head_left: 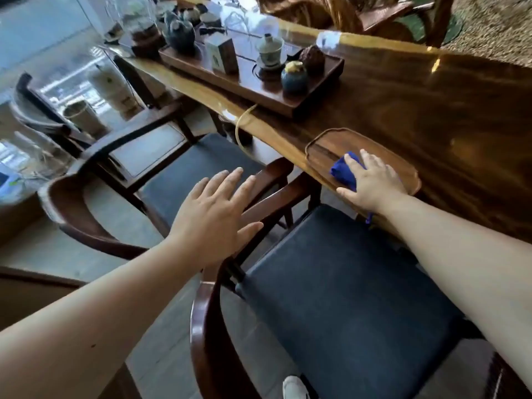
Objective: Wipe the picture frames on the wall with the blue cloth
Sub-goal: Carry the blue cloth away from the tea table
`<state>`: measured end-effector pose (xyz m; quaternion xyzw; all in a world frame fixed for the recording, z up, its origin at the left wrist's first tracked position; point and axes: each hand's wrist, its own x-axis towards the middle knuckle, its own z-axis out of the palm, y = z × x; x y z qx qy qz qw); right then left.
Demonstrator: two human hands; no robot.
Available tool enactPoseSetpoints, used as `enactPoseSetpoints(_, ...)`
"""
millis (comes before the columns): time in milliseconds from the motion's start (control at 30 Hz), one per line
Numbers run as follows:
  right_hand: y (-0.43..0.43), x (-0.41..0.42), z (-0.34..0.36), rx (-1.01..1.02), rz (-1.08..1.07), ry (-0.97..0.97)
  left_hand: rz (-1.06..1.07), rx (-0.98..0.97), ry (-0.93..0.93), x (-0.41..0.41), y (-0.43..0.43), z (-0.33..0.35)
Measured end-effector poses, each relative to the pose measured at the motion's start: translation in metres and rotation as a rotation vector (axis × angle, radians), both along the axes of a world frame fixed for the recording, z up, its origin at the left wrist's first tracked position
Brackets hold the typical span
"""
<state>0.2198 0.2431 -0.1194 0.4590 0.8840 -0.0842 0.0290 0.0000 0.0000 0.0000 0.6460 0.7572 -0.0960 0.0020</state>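
The blue cloth (344, 171) lies bunched on a small oval wooden tray (325, 145) at the near edge of the long wooden table (417, 90). My right hand (371, 182) rests on top of the cloth, fingers spread over it and thumb beside it; whether it grips the cloth I cannot tell. My left hand (216, 214) hovers open, fingers apart, over the arm of a dark wooden chair (253, 208). No picture frames or wall are in view.
Two armchairs with dark cushions (345, 298) stand between me and the table. A rectangular tea tray (302, 102) with a teapot, lidded cup, jar and box sits further along the table. A yellowish hose (240, 125) hangs off the table edge. Windows lie at left.
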Motion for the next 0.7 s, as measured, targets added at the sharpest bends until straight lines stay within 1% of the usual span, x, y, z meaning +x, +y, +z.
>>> enactPoseSetpoints(133,0.010,-0.005,-0.019,-0.061,-0.060,-0.071,-0.002,0.006,0.038,-0.025,-0.004,-0.008)
enactPoseSetpoints(200,0.011,-0.013,-0.026,-0.024,-0.050,-0.121,0.014,0.013,0.019,-0.032,-0.006,-0.012)
enactPoseSetpoints(300,0.010,-0.017,-0.027,0.104,-0.049,-0.138,0.030,0.026,-0.005,-0.036,-0.008,-0.016)
enactPoseSetpoints(400,0.005,-0.018,-0.029,0.163,-0.014,-0.104,0.032,0.034,-0.023,-0.036,-0.014,-0.022)
enactPoseSetpoints(467,0.002,-0.020,-0.029,0.141,0.002,-0.076,0.035,0.020,-0.022,-0.036,-0.019,-0.026)
enactPoseSetpoints(600,-0.011,-0.028,-0.013,0.067,-0.021,0.099,0.063,0.018,-0.025,-0.038,-0.031,-0.021)
enactPoseSetpoints(700,-0.031,-0.048,0.008,0.108,0.078,0.166,0.104,0.051,-0.034,-0.042,-0.050,-0.007)
